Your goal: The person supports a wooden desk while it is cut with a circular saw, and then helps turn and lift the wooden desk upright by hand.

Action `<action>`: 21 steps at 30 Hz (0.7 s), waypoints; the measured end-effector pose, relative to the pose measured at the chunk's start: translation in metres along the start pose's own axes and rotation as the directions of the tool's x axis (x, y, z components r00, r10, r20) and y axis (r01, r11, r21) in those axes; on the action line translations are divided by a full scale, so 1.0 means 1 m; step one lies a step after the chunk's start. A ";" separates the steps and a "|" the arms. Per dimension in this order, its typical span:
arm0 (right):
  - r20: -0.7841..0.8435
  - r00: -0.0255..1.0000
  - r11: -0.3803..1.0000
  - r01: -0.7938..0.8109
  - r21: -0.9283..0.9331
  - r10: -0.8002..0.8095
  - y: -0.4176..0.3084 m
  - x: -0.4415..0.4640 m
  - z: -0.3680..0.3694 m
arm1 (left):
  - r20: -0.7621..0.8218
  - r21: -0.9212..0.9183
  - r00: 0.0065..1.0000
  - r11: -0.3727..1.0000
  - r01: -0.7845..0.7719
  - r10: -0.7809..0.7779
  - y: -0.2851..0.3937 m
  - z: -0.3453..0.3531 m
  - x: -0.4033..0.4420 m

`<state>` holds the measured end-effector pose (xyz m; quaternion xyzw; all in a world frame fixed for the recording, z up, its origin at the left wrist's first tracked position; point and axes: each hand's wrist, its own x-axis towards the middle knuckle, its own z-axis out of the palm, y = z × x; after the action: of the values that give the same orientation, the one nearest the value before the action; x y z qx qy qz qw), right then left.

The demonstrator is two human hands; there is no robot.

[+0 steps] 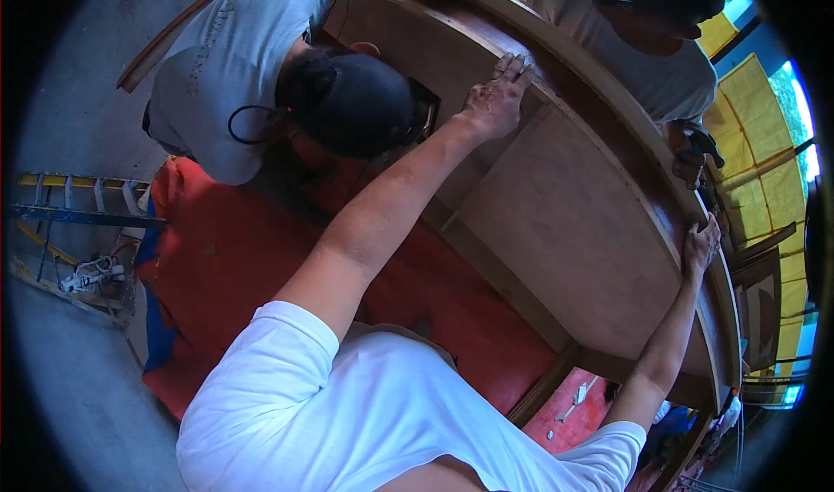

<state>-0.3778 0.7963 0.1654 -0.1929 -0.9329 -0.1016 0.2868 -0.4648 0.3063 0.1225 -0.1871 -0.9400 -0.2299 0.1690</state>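
A large curved wooden frame, with reddish-brown wood along its rim and a paler flat panel below, stands before me. My left hand rests on the rim's inner edge, its fingers bent over the wood. Farther right, my right hand grips the outer edge of the same rim, fingers wrapped over it. Both arms reach out from my white shirt, spread wide apart. What lies under my left palm is hidden.
A co-worker in a dark cap bends inside the frame, close to my left arm. Another person stands beyond the rim, a dark tool at their hand. Red sheeting lies below; a ladder is at left.
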 end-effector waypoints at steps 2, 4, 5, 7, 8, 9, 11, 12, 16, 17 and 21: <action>0.002 1.000 1.000 -0.001 -0.003 0.001 0.000 0.000 0.000 | 0.008 0.003 1.000 1.000 0.006 -0.007 0.000 0.000 0.000; 0.007 1.000 1.000 0.004 -0.010 -0.004 0.004 0.002 0.004 | 0.000 0.015 1.000 1.000 0.005 -0.005 -0.001 0.003 0.001; -0.001 1.000 1.000 0.010 -0.003 -0.010 0.004 0.003 0.005 | 0.000 0.002 1.000 1.000 0.005 -0.005 0.000 0.002 0.001; -0.014 1.000 1.000 0.022 0.007 -0.022 0.005 0.002 0.006 | 0.005 -0.024 1.000 1.000 0.004 -0.004 0.000 0.001 0.000; -0.010 1.000 1.000 0.021 0.001 -0.021 0.005 0.001 0.004 | 0.001 -0.014 1.000 1.000 0.004 -0.004 0.000 0.003 0.000; -0.008 1.000 1.000 0.020 -0.004 -0.020 0.004 0.001 0.003 | -0.005 -0.003 1.000 1.000 0.005 -0.005 -0.001 0.005 0.001; -0.008 1.000 1.000 0.014 -0.010 -0.014 0.002 0.000 0.001 | -0.010 -0.001 1.000 1.000 0.006 -0.006 -0.002 0.006 0.001; -0.010 1.000 1.000 0.007 -0.012 -0.007 0.001 -0.001 0.001 | -0.009 -0.009 1.000 1.000 0.006 -0.006 -0.002 0.005 0.001; -0.028 0.999 0.999 0.035 -0.003 -0.035 0.007 0.002 0.008 | -0.021 -0.010 1.000 1.000 -0.002 0.002 -0.002 0.006 0.001; -0.028 0.999 0.999 0.037 -0.012 -0.038 0.010 0.003 0.010 | -0.023 -0.008 1.000 1.000 -0.001 0.001 -0.002 0.008 0.001; -0.049 0.998 0.999 0.043 -0.025 -0.044 0.013 0.005 0.016 | -0.030 -0.017 1.000 1.000 0.004 -0.004 -0.001 0.006 0.001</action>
<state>-0.3844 0.8146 0.1564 -0.1736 -0.9281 -0.1239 0.3050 -0.4671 0.3089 0.1172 -0.1831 -0.9357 -0.2409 0.1813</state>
